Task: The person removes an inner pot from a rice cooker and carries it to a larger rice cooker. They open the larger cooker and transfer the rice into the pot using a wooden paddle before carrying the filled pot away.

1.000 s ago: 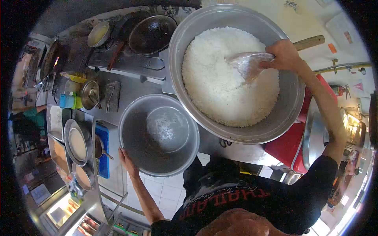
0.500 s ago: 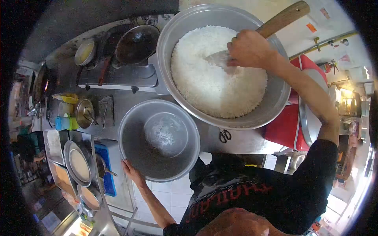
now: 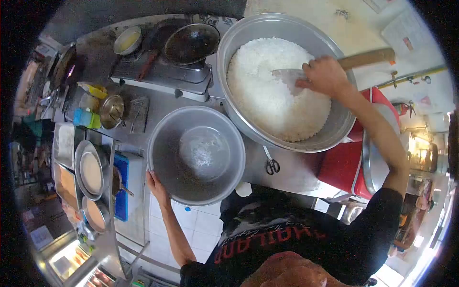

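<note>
We have our right hand (image 3: 327, 76) closed round the paddle (image 3: 368, 58), low down where the wooden handle meets the blade. The blade's end is in the rice (image 3: 267, 95), which fills the middle of the pot (image 3: 342, 117) at the upper right, with bare wall showing round it.

Our left hand (image 3: 158, 190) touches the rim of the basin (image 3: 167, 158) on its outer left side. How far those fingers close under the rim we cannot tell. The basin stands just beside the pot, with white residue on its bottom, and its near side seems to reach past the edge of the table (image 3: 299, 170).

To work the rice well, we would slant the blade and slice through in thin cuts, loosening the mass without mashing grains. A low grip like this should give good control, though it brings our knuckles close to the rice, so a short, level wrist stroke suits it. The left hand does best with steady, even pressure, since an overhanging basin could tip. The scissors (image 3: 272, 166) lie near the pot, and our sleeve should clear them.
</note>
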The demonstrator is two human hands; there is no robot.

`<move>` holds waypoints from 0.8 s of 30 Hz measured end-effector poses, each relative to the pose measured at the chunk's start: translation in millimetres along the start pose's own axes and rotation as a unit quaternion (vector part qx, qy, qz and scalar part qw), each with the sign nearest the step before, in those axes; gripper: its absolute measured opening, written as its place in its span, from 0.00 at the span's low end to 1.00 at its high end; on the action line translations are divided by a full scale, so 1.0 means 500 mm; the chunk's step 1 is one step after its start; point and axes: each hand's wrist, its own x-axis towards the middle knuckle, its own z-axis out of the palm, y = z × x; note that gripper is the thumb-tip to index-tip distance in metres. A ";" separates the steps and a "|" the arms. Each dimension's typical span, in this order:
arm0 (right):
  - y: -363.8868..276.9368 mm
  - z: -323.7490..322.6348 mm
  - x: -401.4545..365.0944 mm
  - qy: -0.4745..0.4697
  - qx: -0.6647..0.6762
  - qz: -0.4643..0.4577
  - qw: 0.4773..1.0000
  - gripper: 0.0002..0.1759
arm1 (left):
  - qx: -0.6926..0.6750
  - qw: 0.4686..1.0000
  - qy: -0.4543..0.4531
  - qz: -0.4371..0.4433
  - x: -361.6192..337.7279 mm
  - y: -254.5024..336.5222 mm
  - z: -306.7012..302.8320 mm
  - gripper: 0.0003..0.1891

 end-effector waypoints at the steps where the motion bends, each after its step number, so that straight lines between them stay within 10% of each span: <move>1: -0.013 -0.001 -0.017 0.021 -0.010 -0.005 1.000 0.29 | -0.015 0.999 -0.034 -0.011 0.000 0.012 -0.001 0.26; 8: 0.079 -0.119 -0.088 0.040 0.011 0.071 0.997 0.28 | 0.037 0.998 0.027 -0.042 -0.013 0.000 0.004 0.32; 24: 0.089 0.132 0.105 -0.153 0.137 0.027 0.978 0.37 | -0.045 0.989 0.025 -0.140 -0.027 0.072 0.026 0.31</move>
